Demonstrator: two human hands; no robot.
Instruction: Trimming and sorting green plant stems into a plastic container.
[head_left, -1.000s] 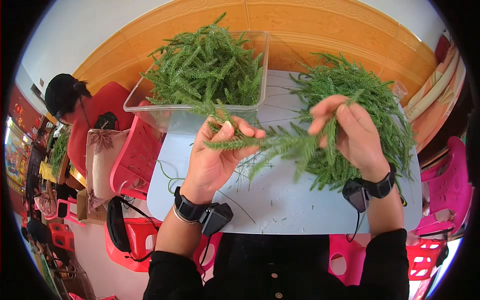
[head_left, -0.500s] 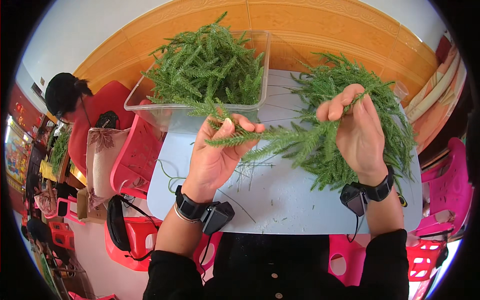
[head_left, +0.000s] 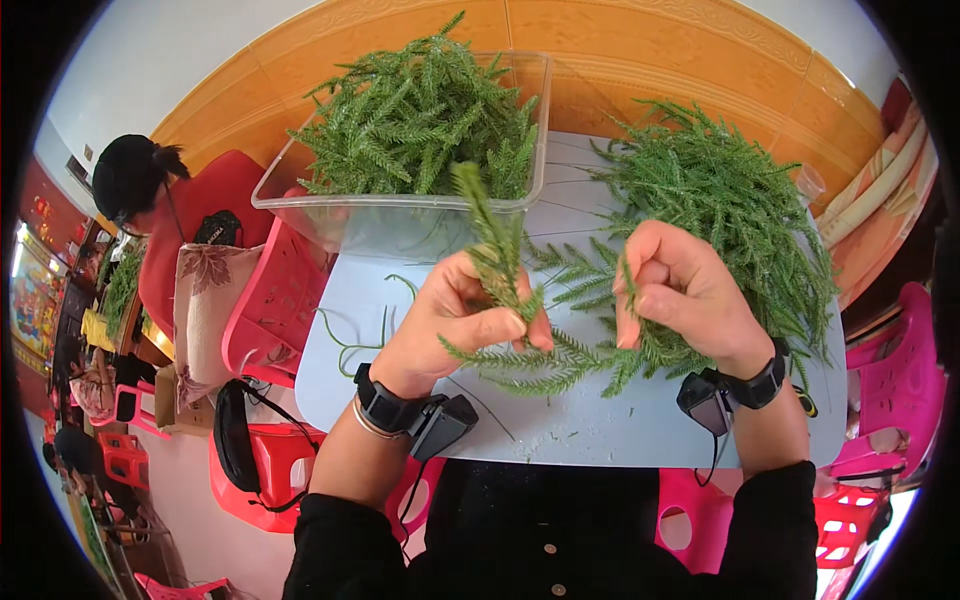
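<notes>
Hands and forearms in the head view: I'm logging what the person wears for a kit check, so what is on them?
Both hands are bare, left hand and right hand. Each wrist carries a black band: the left band has a small black box clipped beside it, and the right band has a similar box with a thin cable hanging down. Black sleeves are pushed back to mid forearm.

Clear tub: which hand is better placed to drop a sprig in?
Left, probably. The left hand holds an upright sprig just below the clear tub; the right hand sits by the loose pile.
</notes>
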